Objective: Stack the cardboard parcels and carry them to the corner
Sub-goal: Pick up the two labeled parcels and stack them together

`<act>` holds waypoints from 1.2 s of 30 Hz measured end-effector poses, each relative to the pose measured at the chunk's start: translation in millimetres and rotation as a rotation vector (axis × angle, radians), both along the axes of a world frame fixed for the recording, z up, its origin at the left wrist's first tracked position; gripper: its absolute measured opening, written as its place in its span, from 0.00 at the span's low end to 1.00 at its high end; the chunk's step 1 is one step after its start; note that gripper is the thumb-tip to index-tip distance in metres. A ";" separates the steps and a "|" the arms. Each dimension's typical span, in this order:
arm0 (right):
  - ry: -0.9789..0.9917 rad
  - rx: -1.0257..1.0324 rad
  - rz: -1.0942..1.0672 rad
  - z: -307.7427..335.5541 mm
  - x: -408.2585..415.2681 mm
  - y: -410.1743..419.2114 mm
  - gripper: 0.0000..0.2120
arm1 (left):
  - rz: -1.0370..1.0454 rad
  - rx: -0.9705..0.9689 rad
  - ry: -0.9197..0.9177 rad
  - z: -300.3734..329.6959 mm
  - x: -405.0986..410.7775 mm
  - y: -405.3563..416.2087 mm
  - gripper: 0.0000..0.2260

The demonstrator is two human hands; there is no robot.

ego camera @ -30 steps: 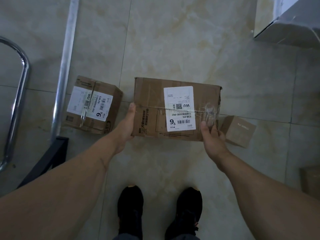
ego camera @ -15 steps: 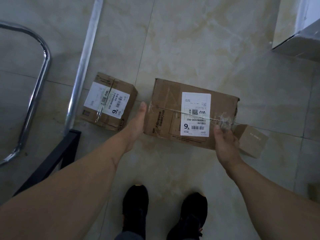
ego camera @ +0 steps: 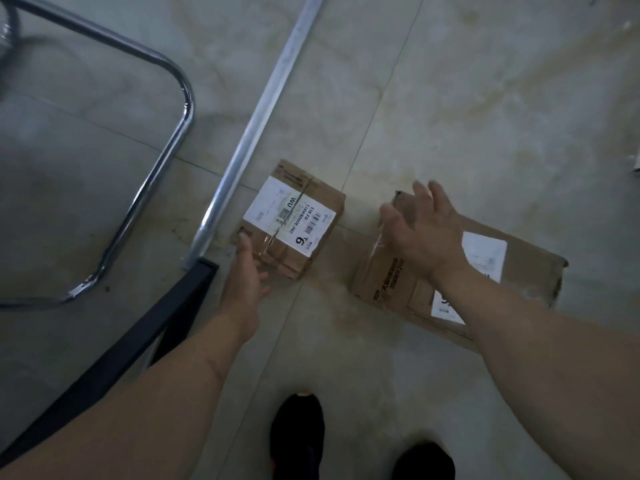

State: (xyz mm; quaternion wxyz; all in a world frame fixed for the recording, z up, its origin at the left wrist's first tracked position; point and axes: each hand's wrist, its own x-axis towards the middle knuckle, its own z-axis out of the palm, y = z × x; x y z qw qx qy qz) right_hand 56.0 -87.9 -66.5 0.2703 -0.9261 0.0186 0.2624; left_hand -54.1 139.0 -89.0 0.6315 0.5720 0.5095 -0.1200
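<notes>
I see two brown cardboard parcels, the small box (ego camera: pixel 294 220) and the big box (ego camera: pixel 408 282), each with a white label printed in black; the small one's label shows a bold black "6" and barcodes. The floor (ego camera: pixel 450 98) is pale beige tile with yellowish marbling. My shoes (ego camera: pixel 298 434) are black. One rail (ego camera: pixel 263 109) is silvery, the bar (ego camera: pixel 138 344) beside it black.

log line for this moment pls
phase: reach | left hand: open, at small parcel near corner | right hand: open over large parcel | stacked: no
</notes>
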 end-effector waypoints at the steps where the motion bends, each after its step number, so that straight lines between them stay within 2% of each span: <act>1: 0.017 0.000 0.100 -3.1 8.4 17.4 0.40 | 0.048 -0.029 0.018 -6.2 -3.5 5.4 0.34; 4: 0.108 -0.008 0.303 -19.6 27.6 57.9 0.42 | 0.166 -0.167 0.025 -18.4 -7.7 12.7 0.36; 8: 0.196 -0.014 0.373 -48.0 45.3 89.4 0.44 | 0.259 -0.320 -0.001 -33.7 -8.9 20.9 0.39; 13: 0.311 0.058 0.303 -69.8 50.1 106.4 0.45 | 0.287 -0.445 -0.015 -45.4 -11.1 29.3 0.41; 16: 0.415 0.158 0.222 -69.3 48.9 104.9 0.46 | 0.243 -0.516 -0.076 -50.1 -9.9 30.9 0.38; 18: 0.444 0.193 0.207 -59.3 45.1 107.2 0.50 | 0.230 -0.538 -0.114 -50.6 -7.5 32.6 0.35; 21: 0.511 0.302 0.199 -54.7 42.7 98.8 0.65 | 0.222 -0.500 -0.111 -42.6 -5.2 36.8 0.34; 22: 0.520 0.316 0.202 -41.4 40.0 99.5 0.62 | 0.206 -0.484 -0.114 -39.2 -5.0 41.0 0.34; 25: 0.553 0.375 0.176 1.2 36.0 87.7 0.31 | 0.151 -0.428 -0.112 -17.8 -2.4 46.8 0.33; 27: 0.523 0.421 0.142 29.0 33.9 78.7 0.21 | 0.113 -0.374 -0.115 1.5 3.0 47.0 0.32; 28: 0.529 0.446 0.115 36.4 33.3 74.5 0.21 | 0.094 -0.351 -0.117 10.5 6.1 46.7 0.31; 32: 0.558 0.499 0.015 60.7 31.8 53.4 0.33 | 0.024 -0.301 -0.119 45.4 23.7 37.6 0.30; 36: 0.558 0.578 -0.071 93.0 30.9 17.3 0.34 | -0.066 -0.261 -0.116 84.5 41.0 12.5 0.29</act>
